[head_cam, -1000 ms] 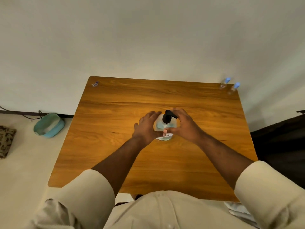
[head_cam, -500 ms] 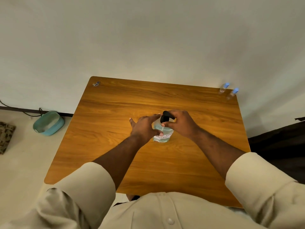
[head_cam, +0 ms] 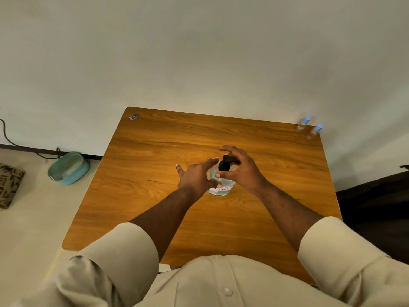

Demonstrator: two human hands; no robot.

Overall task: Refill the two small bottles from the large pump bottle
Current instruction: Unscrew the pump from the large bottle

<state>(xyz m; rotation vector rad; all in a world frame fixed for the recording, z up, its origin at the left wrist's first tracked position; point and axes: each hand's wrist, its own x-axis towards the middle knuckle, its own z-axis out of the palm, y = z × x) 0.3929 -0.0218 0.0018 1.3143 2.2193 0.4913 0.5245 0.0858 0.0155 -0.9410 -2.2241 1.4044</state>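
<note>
The large clear pump bottle (head_cam: 221, 188) with pale liquid and a black pump head (head_cam: 225, 163) stands at the middle of the wooden table (head_cam: 155, 196). My left hand (head_cam: 195, 177) rests against the bottle's left side, thumb on its label, fingers spread. My right hand (head_cam: 242, 171) curls around the black pump head, thumb and fingers on its collar. Two small clear bottles with blue caps (head_cam: 303, 124) (head_cam: 315, 130) stand upright at the table's far right corner, well away from both hands.
A small dark object (head_cam: 133, 117) lies at the table's far left corner. On the floor to the left sit a teal bowl (head_cam: 68, 168), a patterned cushion (head_cam: 8, 185) and a black cable (head_cam: 26, 149). A white wall is behind; something dark stands at the right.
My left hand has loosened from a full wrap on the bottle to spread fingers with the thumb on it. My right hand has shifted from the bottle's side up onto the pump head.
</note>
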